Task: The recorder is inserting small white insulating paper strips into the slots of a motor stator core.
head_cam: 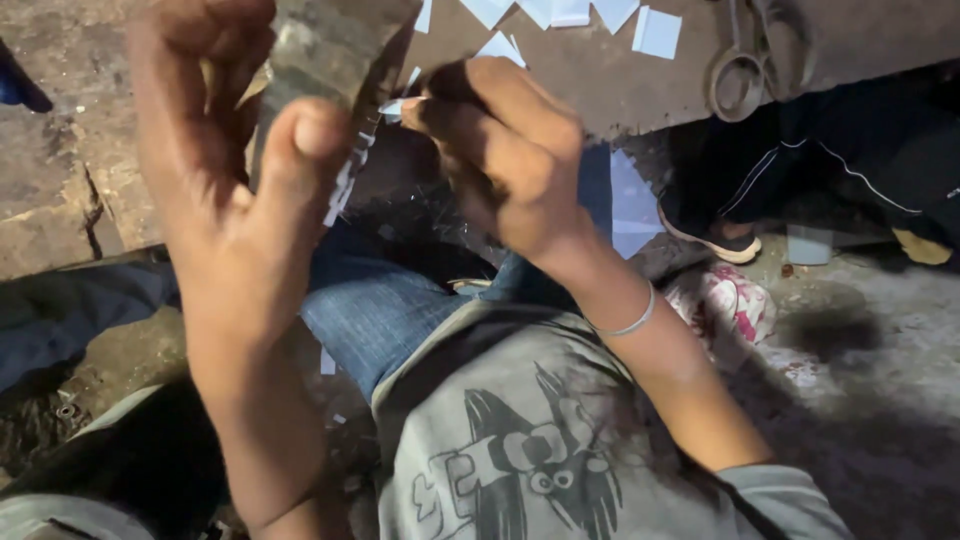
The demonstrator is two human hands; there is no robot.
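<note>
The left hand (235, 190) is curled around a dark flat block (325, 50), thumb pressed on its face, while the right hand (505, 150), just beside the block, pinches a small pale paper scrap (392, 107) against its edge.

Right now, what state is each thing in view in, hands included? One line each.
Left hand: raised, closed on the grey block.
Grey block: upright, gripped, small pale pieces stacked along its edge.
Right hand: fingertips pinched at the pale pieces by the block.
Pale paper squares: loose, scattered on the worktop.
Scissors: lying on the worktop, unheld.
Bangle: on the right wrist.
</note>
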